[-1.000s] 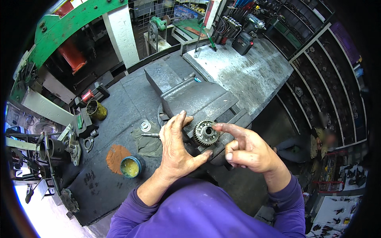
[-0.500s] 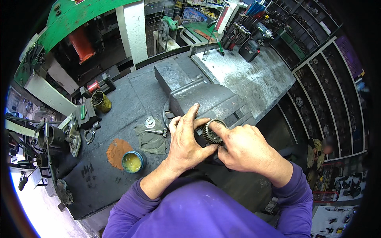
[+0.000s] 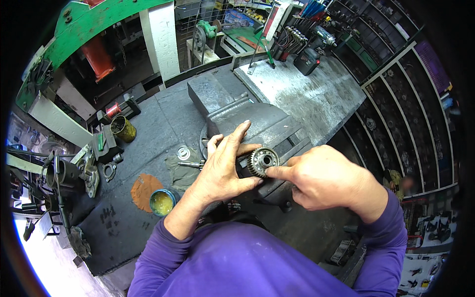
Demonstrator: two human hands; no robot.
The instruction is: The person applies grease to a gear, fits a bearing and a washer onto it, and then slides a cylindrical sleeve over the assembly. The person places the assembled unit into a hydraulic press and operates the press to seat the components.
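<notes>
A toothed steel gear [image 3: 262, 161] on a dark shaft lies at the jaws of a large grey bench vise [image 3: 247, 116]. My left hand [image 3: 225, 166] wraps around the shaft just left of the gear, fingers stretched over the vise jaw. My right hand [image 3: 316, 178] comes in from the right, its index finger and thumb pressed to the gear's face and rim. Both sleeves are purple. The shaft's left part is hidden under my left palm.
On the dark workbench [image 3: 148, 128] lie a small blue tub of yellow grease [image 3: 163, 202] with its orange lid [image 3: 144, 190], a washer [image 3: 183, 152], a rag [image 3: 180, 171], a brass-coloured can [image 3: 123, 128] and metal parts at the left edge. Shelves line the right wall.
My right hand has closed in from the right onto the gear's face. My left hand stays around the shaft. The view has shifted slightly.
</notes>
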